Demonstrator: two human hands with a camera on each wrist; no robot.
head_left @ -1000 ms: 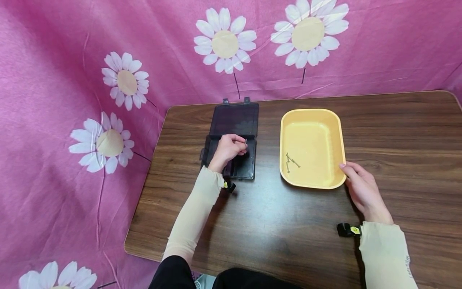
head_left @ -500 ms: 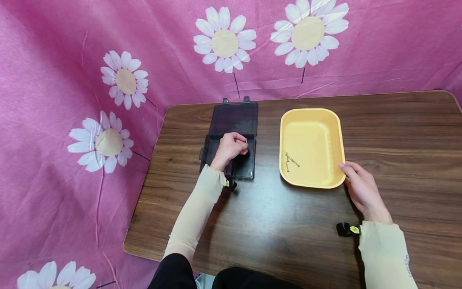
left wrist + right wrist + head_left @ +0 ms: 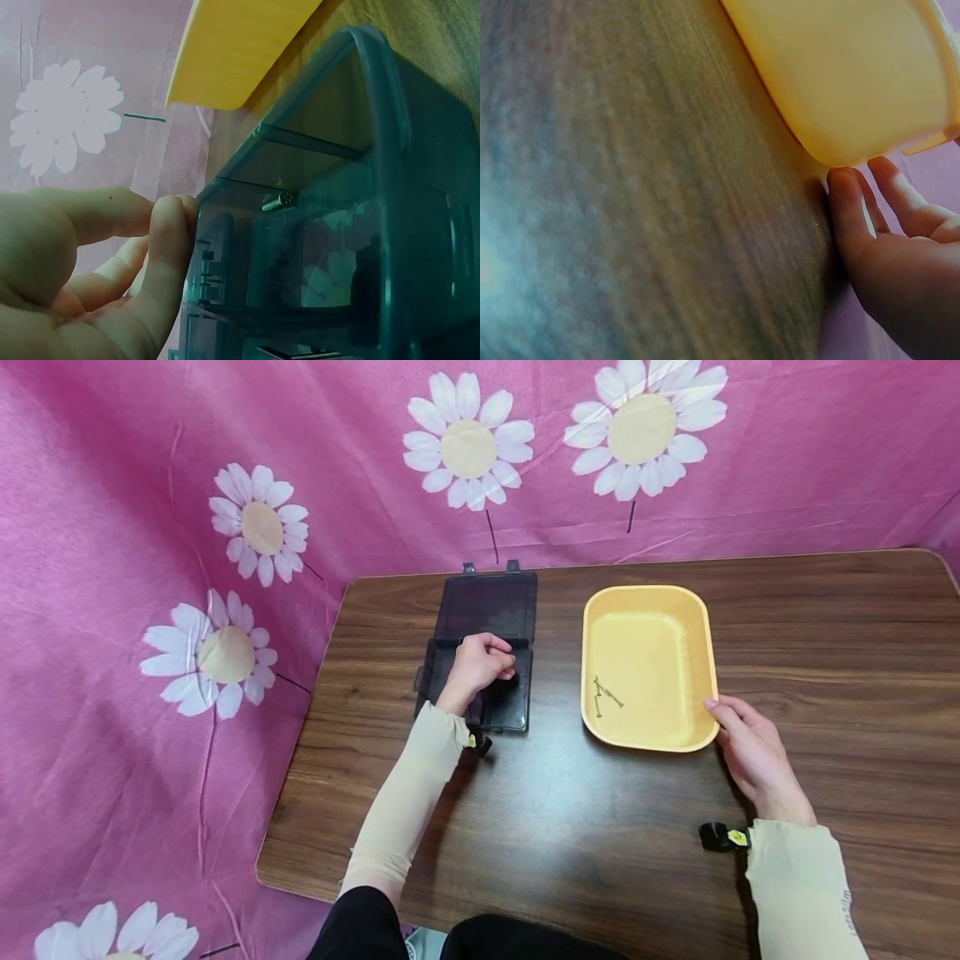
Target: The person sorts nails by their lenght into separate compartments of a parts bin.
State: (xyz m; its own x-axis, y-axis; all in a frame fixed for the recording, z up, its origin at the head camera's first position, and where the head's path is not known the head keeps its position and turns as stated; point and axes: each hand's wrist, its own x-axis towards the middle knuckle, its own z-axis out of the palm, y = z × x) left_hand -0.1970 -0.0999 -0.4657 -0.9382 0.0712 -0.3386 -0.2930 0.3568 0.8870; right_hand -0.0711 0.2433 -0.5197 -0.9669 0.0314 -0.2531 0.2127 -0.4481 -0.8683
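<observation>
Left fingers (image 3: 166, 244): screw (image 3: 279, 201), black box (image 3: 513, 714) below | right fingers (image 3: 847, 199): holding yellow tray (image 3: 652, 660)

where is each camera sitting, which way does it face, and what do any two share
Head: worn on the head, facing forward and down over the table; left hand, right hand and pale sleeves show.
Left wrist: worn there, looking past the left hand's fingers at the open black box; only that hand shows.
Right wrist: worn there, looking across the table at the yellow tray; only the right hand shows.
Head and left wrist share the left hand, box and tray.
</observation>
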